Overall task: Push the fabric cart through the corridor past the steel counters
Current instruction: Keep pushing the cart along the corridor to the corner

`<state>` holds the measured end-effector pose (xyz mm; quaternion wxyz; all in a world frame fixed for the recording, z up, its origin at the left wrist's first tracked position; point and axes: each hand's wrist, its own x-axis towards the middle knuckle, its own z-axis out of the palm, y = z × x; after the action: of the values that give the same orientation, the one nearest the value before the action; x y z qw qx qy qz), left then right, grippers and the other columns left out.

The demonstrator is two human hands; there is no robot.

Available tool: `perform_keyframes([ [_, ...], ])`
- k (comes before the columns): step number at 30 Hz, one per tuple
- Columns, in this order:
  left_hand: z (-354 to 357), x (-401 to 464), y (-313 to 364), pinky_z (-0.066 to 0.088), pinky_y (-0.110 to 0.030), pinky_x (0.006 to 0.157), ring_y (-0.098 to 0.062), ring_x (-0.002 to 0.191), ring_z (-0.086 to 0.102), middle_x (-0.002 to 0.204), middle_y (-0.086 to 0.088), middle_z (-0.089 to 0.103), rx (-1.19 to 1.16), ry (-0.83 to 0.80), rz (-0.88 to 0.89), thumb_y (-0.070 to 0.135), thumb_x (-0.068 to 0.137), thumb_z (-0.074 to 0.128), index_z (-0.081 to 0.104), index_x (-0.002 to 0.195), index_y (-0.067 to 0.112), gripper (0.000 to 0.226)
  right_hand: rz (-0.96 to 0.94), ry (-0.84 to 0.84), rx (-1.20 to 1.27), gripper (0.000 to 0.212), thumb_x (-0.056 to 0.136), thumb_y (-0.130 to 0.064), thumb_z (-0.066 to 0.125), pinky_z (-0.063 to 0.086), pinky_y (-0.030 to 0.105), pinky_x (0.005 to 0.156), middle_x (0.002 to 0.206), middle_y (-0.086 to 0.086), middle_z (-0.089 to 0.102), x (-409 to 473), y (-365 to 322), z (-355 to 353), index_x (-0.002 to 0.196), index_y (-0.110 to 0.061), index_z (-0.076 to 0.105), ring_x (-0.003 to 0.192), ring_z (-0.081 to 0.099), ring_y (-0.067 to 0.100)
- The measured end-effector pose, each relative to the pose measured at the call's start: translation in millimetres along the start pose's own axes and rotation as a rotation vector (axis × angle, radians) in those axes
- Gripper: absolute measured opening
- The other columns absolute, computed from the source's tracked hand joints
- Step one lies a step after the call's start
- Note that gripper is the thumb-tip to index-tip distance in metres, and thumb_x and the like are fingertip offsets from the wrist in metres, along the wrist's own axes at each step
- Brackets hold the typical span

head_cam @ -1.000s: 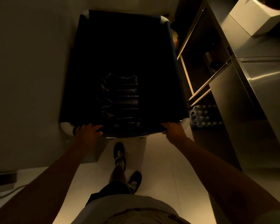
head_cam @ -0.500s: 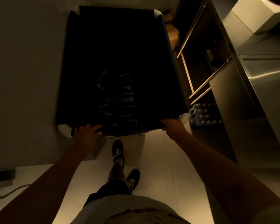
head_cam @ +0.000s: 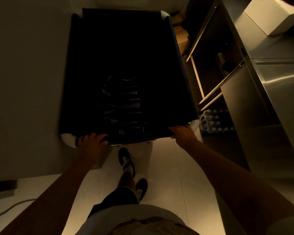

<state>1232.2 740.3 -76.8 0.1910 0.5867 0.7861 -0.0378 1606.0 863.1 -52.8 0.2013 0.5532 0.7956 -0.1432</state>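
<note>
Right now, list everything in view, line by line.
fabric cart: one, black with white corner caps, centre, ahead of the person
dark bundles: several, glossy black, inside the cart; too dark to identify
steel counter: one, silver, right side
white box: one, on the counter, top right
bottle pack: one, clear wrapped, on the floor under the counter
cardboard boxes: brown, right of the cart's far end
cable: one, pale, floor at lower left
left hand: grips the cart's near rim
right hand: grips the near rim
shoes: two, black
</note>
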Motion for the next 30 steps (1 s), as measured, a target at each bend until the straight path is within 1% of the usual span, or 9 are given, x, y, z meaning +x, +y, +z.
perform_keyframes([
  [3,1,1,-2,0.032,-0.054,0.111,-0.04,0.115,0.057,0.122,-0.014,0.066,0.018,0.033,0.006,0.047,0.095,0.04,0.064,0.131,0.031,0.045,-0.02,0.007,-0.017,0.048,0.102,-0.021,0.057,0.034,0.042,0.12,0.149,0.005,0.054,1,0,0,0.149,-0.026,0.048,0.141,0.047,0.028],
  [6,3,6,-2,0.034,-0.055,0.108,-0.042,0.111,0.059,0.119,-0.016,0.067,0.033,0.056,0.021,0.044,0.097,0.044,0.064,0.13,0.03,0.041,-0.033,0.006,-0.018,0.047,0.102,-0.021,0.057,0.035,0.041,0.119,0.151,0.005,0.051,5,4,-1,0.148,-0.026,0.048,0.143,0.046,0.029],
  [9,6,15,-3,0.033,-0.055,0.109,-0.041,0.115,0.057,0.124,-0.015,0.065,0.036,0.044,0.025,0.04,0.098,0.053,0.061,0.133,0.031,0.037,-0.042,0.013,-0.024,0.047,0.101,-0.021,0.059,0.038,0.041,0.118,0.149,0.004,0.053,12,6,-3,0.147,-0.027,0.049,0.141,0.048,0.028],
  [13,3,30,-4,0.03,-0.055,0.113,-0.042,0.12,0.054,0.129,-0.014,0.063,0.025,0.024,0.013,0.042,0.098,0.053,0.058,0.136,0.033,0.039,-0.031,0.025,-0.013,0.049,0.101,-0.021,0.059,0.034,0.041,0.12,0.148,0.002,0.055,23,7,-4,0.148,-0.028,0.048,0.14,0.049,0.027],
  [20,-5,62,-6,0.033,-0.056,0.109,-0.043,0.113,0.058,0.122,-0.016,0.066,0.01,0.077,0.033,0.044,0.098,0.047,0.063,0.132,0.029,0.04,-0.022,0.046,0.017,0.055,0.101,-0.017,0.058,0.024,0.046,0.125,0.15,0.002,0.053,53,9,-15,0.152,-0.028,0.042,0.143,0.045,0.027],
  [23,-8,80,-8,0.033,-0.056,0.11,-0.043,0.115,0.057,0.124,-0.015,0.066,0.019,0.071,0.039,0.042,0.098,0.053,0.062,0.133,0.028,0.038,-0.022,0.092,0.056,0.053,0.102,-0.022,0.056,0.02,0.047,0.127,0.153,0.001,0.051,64,9,-17,0.153,-0.028,0.041,0.146,0.042,0.026],
  [26,-11,99,-11,0.032,-0.056,0.11,-0.043,0.116,0.057,0.124,-0.016,0.066,0.02,0.079,0.047,0.043,0.099,0.051,0.061,0.131,0.023,0.039,-0.021,0.173,0.15,0.052,0.103,-0.037,0.051,0.015,0.051,0.129,0.155,0.001,0.048,74,7,-17,0.154,-0.027,0.04,0.149,0.038,0.025],
  [28,-12,111,-12,0.032,-0.057,0.11,-0.042,0.115,0.057,0.122,-0.017,0.066,0.016,0.111,0.057,0.046,0.1,0.046,0.061,0.129,0.02,0.042,-0.03,0.219,0.203,0.052,0.103,-0.046,0.047,0.017,0.051,0.128,0.153,0.002,0.049,85,5,-20,0.152,-0.025,0.044,0.148,0.039,0.025],
  [30,-13,121,-13,0.031,-0.056,0.111,-0.041,0.113,0.058,0.12,-0.016,0.066,0.025,0.153,0.049,0.049,0.098,0.039,0.062,0.126,0.018,0.047,-0.05,0.236,0.199,0.05,0.104,-0.045,0.046,0.023,0.048,0.126,0.151,0.003,0.05,99,2,-22,0.149,-0.023,0.047,0.146,0.041,0.026],
])
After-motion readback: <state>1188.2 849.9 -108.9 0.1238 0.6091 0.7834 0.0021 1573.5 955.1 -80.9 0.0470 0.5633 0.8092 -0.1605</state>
